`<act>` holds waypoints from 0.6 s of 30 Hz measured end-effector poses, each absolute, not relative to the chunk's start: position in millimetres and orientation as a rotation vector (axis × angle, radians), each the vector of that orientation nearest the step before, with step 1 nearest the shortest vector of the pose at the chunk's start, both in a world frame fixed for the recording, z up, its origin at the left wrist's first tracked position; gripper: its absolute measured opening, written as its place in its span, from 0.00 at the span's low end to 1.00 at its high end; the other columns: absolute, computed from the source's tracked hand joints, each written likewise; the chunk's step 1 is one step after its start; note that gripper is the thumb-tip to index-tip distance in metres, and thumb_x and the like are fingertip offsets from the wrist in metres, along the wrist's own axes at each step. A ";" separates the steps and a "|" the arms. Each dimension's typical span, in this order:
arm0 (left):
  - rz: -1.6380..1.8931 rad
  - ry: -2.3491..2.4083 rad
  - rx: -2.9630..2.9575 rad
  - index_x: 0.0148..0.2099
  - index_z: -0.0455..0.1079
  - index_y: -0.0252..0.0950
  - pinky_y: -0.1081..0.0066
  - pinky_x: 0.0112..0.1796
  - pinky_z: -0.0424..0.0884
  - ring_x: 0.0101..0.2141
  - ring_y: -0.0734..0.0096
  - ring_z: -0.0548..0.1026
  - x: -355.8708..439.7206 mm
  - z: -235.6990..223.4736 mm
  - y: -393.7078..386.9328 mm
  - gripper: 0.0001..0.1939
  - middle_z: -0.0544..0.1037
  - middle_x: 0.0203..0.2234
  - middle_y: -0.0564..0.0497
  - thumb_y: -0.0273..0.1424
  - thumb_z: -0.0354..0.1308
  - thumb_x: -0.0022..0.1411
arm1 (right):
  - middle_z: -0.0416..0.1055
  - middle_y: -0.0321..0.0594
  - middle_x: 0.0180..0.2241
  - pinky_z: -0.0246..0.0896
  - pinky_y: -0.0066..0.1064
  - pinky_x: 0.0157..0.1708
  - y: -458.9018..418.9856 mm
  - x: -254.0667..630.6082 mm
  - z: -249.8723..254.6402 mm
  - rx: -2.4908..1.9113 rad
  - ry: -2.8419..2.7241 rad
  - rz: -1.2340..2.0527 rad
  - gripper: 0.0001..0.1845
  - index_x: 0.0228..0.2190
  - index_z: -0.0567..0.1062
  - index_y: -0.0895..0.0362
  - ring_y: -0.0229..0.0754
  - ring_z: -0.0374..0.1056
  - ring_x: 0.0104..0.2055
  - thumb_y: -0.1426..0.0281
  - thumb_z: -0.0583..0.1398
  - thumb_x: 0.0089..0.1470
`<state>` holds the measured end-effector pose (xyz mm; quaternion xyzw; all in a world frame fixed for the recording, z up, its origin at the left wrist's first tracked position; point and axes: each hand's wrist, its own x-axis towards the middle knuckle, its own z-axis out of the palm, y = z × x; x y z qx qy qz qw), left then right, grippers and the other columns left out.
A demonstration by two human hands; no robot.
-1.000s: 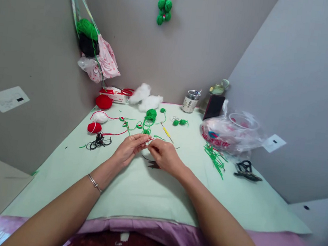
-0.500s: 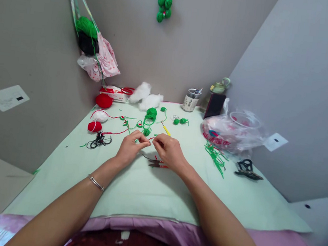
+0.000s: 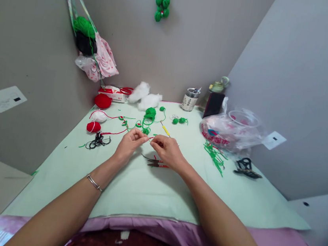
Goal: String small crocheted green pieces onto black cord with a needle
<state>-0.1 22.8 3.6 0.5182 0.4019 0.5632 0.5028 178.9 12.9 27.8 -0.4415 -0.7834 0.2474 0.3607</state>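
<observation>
My left hand (image 3: pixel 130 145) is closed in a pinch at the middle of the table, fingertips on a short bit of red yarn (image 3: pixel 151 138). Facing it, my right hand (image 3: pixel 167 150) pinches the same yarn, and the two sets of fingertips nearly touch. The fingers hide most of what lies between them. Below the right hand lie thread snips (image 3: pixel 154 163) with dark blades and red handles. A yellow crochet hook (image 3: pixel 166 130) rests just beyond the right hand. Behind the hands sits a green yarn ball (image 3: pixel 150 113), with small green-and-red crocheted pieces (image 3: pixel 138 124) to its left.
At left are red yarn balls (image 3: pixel 93 126) and tangled black yarn (image 3: pixel 98 141). White stuffing (image 3: pixel 150 101) and a pen can (image 3: pixel 190 100) stand at the back. On the right are a plastic bag (image 3: pixel 219 130), green yarn scraps (image 3: pixel 215 157) and a black hair claw (image 3: pixel 247 168).
The left thumb and fingers have drawn closer together, and the right fingers have shifted slightly at the yarn. The whole view has slid a little; the things on the table stay put.
</observation>
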 end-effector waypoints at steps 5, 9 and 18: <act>1.484 1.004 1.228 0.32 0.62 0.39 0.69 0.41 0.67 0.34 0.70 0.73 -12.8 7.0 32.7 0.19 0.75 0.30 0.55 0.37 0.70 0.49 | 0.65 0.31 0.21 0.49 0.27 0.27 14.1 182.7 30.7 -1.183 -1.963 0.662 0.11 0.25 0.74 0.57 0.34 0.55 0.24 0.69 0.57 0.57; 1.472 1.020 1.297 0.34 0.67 0.38 0.70 0.40 0.66 0.33 0.69 0.72 -11.9 10.7 29.8 0.15 0.74 0.29 0.55 0.36 0.69 0.50 | 0.69 0.34 0.22 0.52 0.26 0.26 22.1 195.4 31.3 -1.241 -1.939 0.690 0.13 0.27 0.78 0.58 0.35 0.59 0.24 0.66 0.57 0.57; 1.226 0.939 1.425 0.36 0.75 0.38 0.69 0.37 0.66 0.30 0.68 0.72 3.8 14.7 10.9 0.09 0.75 0.24 0.53 0.38 0.63 0.58 | 0.77 0.47 0.38 0.68 0.35 0.41 98.6 249.4 40.4 -1.568 -1.840 0.409 0.12 0.37 0.78 0.61 0.44 0.72 0.39 0.65 0.59 0.62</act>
